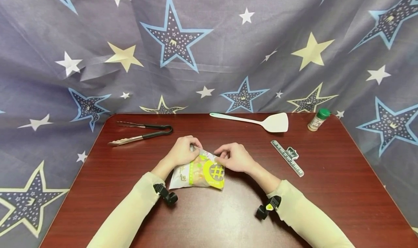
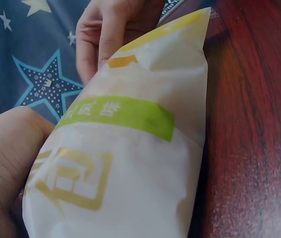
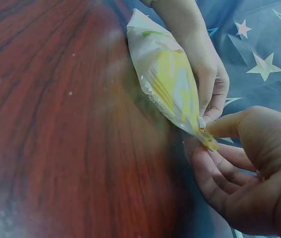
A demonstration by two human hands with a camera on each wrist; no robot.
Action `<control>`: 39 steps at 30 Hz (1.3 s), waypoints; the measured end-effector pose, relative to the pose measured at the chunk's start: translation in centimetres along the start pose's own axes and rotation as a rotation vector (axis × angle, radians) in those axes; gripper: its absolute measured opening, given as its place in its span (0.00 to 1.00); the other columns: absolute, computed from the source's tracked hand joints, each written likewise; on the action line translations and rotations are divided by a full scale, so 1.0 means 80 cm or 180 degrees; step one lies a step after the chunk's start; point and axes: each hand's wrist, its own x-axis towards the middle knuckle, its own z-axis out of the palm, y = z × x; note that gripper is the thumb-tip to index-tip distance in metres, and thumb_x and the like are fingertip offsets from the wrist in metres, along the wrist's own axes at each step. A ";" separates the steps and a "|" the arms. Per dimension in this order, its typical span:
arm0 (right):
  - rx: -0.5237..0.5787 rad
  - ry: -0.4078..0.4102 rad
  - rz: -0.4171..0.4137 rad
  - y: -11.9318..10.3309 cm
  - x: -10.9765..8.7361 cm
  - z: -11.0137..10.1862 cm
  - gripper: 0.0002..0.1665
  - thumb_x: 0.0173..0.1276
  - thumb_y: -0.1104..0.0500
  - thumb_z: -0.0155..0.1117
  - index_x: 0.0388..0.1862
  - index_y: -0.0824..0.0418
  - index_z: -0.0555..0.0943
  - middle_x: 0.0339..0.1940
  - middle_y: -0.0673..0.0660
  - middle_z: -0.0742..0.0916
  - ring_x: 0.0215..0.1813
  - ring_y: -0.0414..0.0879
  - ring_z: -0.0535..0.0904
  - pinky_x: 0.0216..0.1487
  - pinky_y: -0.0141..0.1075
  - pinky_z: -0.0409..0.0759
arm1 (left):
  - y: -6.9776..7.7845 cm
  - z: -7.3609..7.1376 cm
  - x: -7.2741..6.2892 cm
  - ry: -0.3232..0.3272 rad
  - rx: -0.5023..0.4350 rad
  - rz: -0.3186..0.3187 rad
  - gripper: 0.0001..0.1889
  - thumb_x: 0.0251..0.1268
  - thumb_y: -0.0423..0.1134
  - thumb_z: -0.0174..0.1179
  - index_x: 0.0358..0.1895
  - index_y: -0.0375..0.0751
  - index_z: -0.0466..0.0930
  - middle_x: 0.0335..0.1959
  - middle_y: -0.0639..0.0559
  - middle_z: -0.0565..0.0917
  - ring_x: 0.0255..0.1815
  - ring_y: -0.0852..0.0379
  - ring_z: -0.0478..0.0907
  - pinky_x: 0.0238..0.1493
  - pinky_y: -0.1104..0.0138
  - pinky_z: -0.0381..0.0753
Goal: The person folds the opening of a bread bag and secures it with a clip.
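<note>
A white food bag with yellow and green print (image 1: 199,172) lies at the middle of the table, its body plump in the left wrist view. My left hand (image 1: 183,152) grips its upper left edge, the thumb on the front side. At the upper right corner my right hand (image 1: 237,157) pinches the bag's edge between thumb and fingers. The right wrist view shows that pinched corner (image 3: 207,139) bunched up between the right fingertips (image 3: 220,126). Whether the bag is open at the top cannot be told.
Metal tongs with black handles (image 1: 156,130) lie at the back left of the brown table (image 1: 209,219). A white spatula (image 1: 274,123) lies along the back edge. To the right are a long clip (image 1: 287,157) and a green-capped shaker bottle (image 1: 318,120). A star-patterned cloth (image 1: 209,59) hangs behind.
</note>
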 end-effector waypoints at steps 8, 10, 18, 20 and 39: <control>-0.0112 -0.0021 0.0189 -0.006 0.002 0.000 0.03 0.66 0.57 0.77 0.34 0.55 0.93 0.24 0.46 0.88 0.25 0.35 0.79 0.30 0.30 0.78 | 0.001 -0.001 0.000 -0.0038 -0.0131 0.0011 0.02 0.58 0.40 0.71 0.33 0.51 0.91 0.35 0.54 0.87 0.38 0.57 0.82 0.46 0.62 0.80; -0.0092 0.0000 0.0224 -0.008 0.002 -0.001 0.03 0.65 0.57 0.78 0.34 0.55 0.93 0.24 0.46 0.88 0.25 0.36 0.79 0.30 0.30 0.78 | 0.001 -0.001 0.001 -0.0046 -0.0144 0.0032 0.02 0.58 0.41 0.72 0.33 0.50 0.92 0.34 0.54 0.87 0.38 0.57 0.82 0.45 0.62 0.80; 0.0061 0.0085 0.0395 -0.012 0.001 0.000 0.02 0.65 0.58 0.78 0.32 0.55 0.94 0.22 0.46 0.88 0.24 0.36 0.79 0.29 0.31 0.77 | 0.005 -0.007 0.003 -0.0062 -0.0148 0.0047 0.03 0.59 0.36 0.70 0.32 0.47 0.93 0.34 0.51 0.89 0.38 0.53 0.84 0.44 0.61 0.80; 0.0086 0.0110 0.0402 -0.011 0.001 0.000 0.02 0.65 0.58 0.78 0.32 0.55 0.94 0.22 0.46 0.89 0.24 0.36 0.79 0.28 0.31 0.76 | 0.006 -0.008 0.003 -0.0061 -0.0135 -0.0003 0.04 0.60 0.35 0.69 0.32 0.48 0.93 0.36 0.50 0.90 0.40 0.52 0.85 0.46 0.60 0.81; 0.0050 -0.0333 -0.0152 0.006 -0.003 -0.054 0.15 0.67 0.58 0.78 0.51 0.61 0.91 0.30 0.49 0.92 0.30 0.38 0.87 0.38 0.30 0.83 | 0.007 -0.005 0.004 0.0038 -0.0011 0.0068 0.07 0.57 0.31 0.65 0.30 0.49 0.88 0.32 0.52 0.85 0.37 0.52 0.81 0.44 0.61 0.78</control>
